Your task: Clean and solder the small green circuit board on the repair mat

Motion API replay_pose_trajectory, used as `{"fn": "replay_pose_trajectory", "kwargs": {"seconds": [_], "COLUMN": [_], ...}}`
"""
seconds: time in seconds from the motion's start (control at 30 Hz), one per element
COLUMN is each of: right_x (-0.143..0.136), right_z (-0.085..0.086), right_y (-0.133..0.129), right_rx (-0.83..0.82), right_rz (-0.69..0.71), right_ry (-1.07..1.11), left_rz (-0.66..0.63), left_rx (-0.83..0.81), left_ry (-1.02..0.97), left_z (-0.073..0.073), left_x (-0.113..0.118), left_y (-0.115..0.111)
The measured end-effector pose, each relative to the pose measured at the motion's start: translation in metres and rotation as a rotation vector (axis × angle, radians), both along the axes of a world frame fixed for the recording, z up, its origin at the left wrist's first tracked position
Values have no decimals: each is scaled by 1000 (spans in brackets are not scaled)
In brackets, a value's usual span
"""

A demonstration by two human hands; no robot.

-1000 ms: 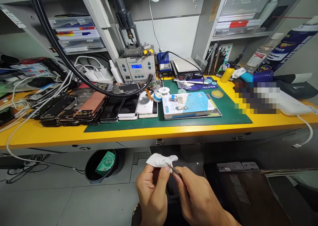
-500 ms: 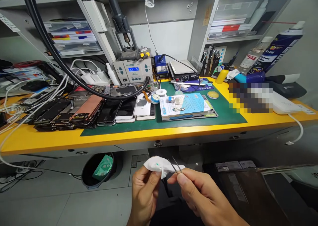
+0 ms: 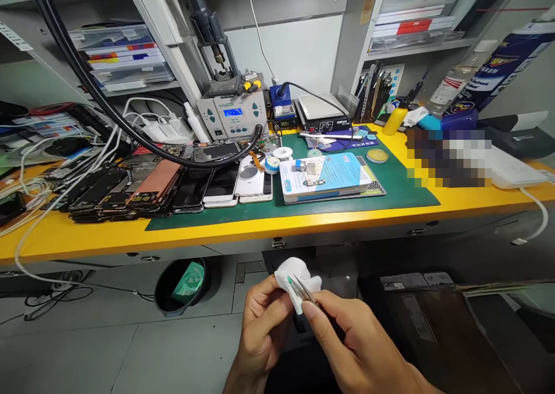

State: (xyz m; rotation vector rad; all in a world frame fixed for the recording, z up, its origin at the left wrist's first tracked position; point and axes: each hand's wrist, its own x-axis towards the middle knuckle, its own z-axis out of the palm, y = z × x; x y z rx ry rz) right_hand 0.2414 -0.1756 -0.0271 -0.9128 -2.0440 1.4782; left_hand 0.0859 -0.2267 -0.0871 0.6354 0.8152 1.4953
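Observation:
Below the front edge of the desk, my left hand point(image 3: 263, 319) pinches a crumpled white tissue point(image 3: 295, 268) between thumb and fingers. A small green spot shows on the tissue. My right hand point(image 3: 347, 330) is closed around metal tweezers point(image 3: 307, 293), whose tips point up and left onto the tissue beside the green spot. Whether the tips grip anything is too small to tell. On the desk beyond, a small circuit board point(image 3: 313, 182) lies on a white and blue box point(image 3: 336, 174).
A green mat point(image 3: 407, 194) covers part of the yellow desk point(image 3: 208, 232). Stacked phones point(image 3: 102, 194) stand at left, near a soldering and hot-air station point(image 3: 234, 115). A black bin point(image 3: 167, 304) is on the floor at left. Cables hang over the left desk edge.
The tweezers have moved left and down onto the tissue, their tips now at the green spot. My left hand has turned the tissue more upright. The view has shifted slightly.

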Motion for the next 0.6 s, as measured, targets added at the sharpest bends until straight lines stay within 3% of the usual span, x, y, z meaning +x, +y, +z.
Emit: {"fn": "replay_pose_trajectory", "kwargs": {"seconds": [0.23,0.37,0.5,0.6], "right_x": [-2,-3,-2,-3], "right_z": [0,4,10,6], "right_y": [2,1,0,2], "right_rx": [23,-55,-258,-504], "right_rz": [51,-24,-88,-68], "right_ry": [-19,29,5,61], "left_rz": [-19,-23,0,1], "left_rx": [17,34,41,46], "left_ry": [-26,-36,-59,-72], "left_z": [-7,-6,-1,3], "left_x": [3,7,8,8], "left_y": [5,9,12,15]}}
